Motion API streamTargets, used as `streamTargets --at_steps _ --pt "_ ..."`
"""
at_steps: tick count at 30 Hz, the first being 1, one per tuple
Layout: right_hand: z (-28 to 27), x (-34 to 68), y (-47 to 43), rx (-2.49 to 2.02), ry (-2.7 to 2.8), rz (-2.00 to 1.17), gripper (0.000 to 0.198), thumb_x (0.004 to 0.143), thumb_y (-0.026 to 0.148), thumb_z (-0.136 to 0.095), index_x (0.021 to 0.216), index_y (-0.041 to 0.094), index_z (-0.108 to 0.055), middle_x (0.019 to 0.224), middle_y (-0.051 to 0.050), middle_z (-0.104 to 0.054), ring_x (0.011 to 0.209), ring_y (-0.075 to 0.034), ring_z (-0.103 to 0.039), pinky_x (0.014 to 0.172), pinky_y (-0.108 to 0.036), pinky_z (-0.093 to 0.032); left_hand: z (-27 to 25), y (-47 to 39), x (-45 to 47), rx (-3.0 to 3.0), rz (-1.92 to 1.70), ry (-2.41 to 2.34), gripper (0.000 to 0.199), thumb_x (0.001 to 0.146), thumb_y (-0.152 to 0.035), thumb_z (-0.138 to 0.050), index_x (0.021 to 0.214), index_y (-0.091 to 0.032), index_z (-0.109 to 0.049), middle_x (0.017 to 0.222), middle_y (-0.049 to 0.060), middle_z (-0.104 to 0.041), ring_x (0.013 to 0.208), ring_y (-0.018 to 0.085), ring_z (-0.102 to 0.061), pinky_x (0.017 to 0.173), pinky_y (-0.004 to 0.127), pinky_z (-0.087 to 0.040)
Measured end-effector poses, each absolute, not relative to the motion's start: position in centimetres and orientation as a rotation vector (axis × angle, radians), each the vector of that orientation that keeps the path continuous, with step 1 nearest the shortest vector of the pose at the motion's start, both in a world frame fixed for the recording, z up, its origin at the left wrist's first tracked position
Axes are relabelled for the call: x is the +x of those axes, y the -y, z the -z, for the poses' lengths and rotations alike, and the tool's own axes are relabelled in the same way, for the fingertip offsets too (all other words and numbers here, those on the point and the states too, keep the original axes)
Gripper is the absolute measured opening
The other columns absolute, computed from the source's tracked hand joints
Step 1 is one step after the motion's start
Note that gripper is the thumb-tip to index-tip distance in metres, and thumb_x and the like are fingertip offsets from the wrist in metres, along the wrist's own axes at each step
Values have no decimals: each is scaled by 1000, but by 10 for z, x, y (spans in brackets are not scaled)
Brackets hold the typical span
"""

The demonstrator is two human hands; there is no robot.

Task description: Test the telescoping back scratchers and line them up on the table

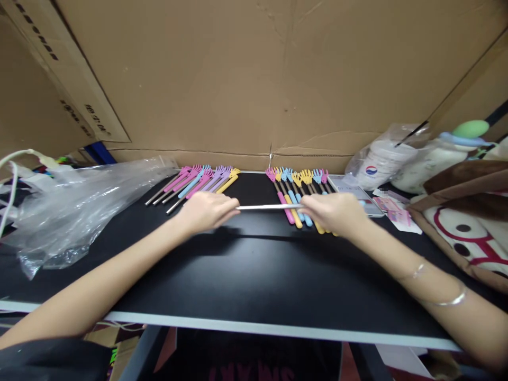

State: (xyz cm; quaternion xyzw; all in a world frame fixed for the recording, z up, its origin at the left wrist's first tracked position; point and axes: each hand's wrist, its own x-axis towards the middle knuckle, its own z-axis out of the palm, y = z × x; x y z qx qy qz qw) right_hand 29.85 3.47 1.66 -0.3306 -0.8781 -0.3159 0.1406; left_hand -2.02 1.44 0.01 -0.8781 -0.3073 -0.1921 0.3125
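Note:
Held level above the black table, a back scratcher shows only its thin metal rod; both its ends are hidden in my fists. My left hand is closed around the left end, and my right hand grips the right end. Beyond my left hand lie several back scratchers in pink, blue, purple and yellow, their bare metal rods pointing toward me. Behind and partly under my right hand is a second row of back scratchers, with coloured claw heads and coloured handles.
A clear plastic bag lies at the left beside a white cable. On the right stand a white Pepsi cup, a bottle and a patterned bag. A cardboard wall closes off the back.

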Motion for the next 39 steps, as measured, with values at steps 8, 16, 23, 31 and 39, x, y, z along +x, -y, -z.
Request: streamTargets --at_steps 8,16,23,31,39 --pt "-6 259 1 -917 2577 852 39 97 40 -31 78 21 -60 60 1 -63 46 -9 -50 47 -26 -10 3 7 16 -2392 484 786 33 97 -34 -35 78 -19 -56 59 -2 -58 53 10 -56 48 25 -28" --pt "-23 298 -39 -1046 2609 861 45 95 47 -29 73 21 -58 58 -1 -62 52 -11 -53 46 -25 -15 -6 -21 -25 -2314 415 829 33 96 -36 -37 79 -20 -60 66 -1 -65 60 11 -61 49 24 -30" --pt "-30 347 -75 -1138 2550 933 51 94 50 -23 74 20 -59 63 -6 -64 53 -15 -52 48 -27 -20 -7 -44 -66 -2269 380 933 40 95 -40 -33 79 -19 -63 70 3 -68 62 14 -63 48 24 -31" --pt "-22 339 -73 -1136 2597 920 51 94 48 -20 74 20 -58 59 -4 -63 50 -14 -51 48 -25 -20 0 -44 -66 -2294 365 958 36 93 -36 -37 75 -20 -63 65 1 -66 60 13 -62 49 23 -31" --pt "-19 342 -76 -1125 2594 948 48 93 48 -24 77 21 -59 57 -3 -61 49 -13 -49 47 -25 -19 0 -42 -64 -2303 370 984 35 92 -37 -38 78 -20 -65 67 1 -67 59 13 -62 49 24 -31"
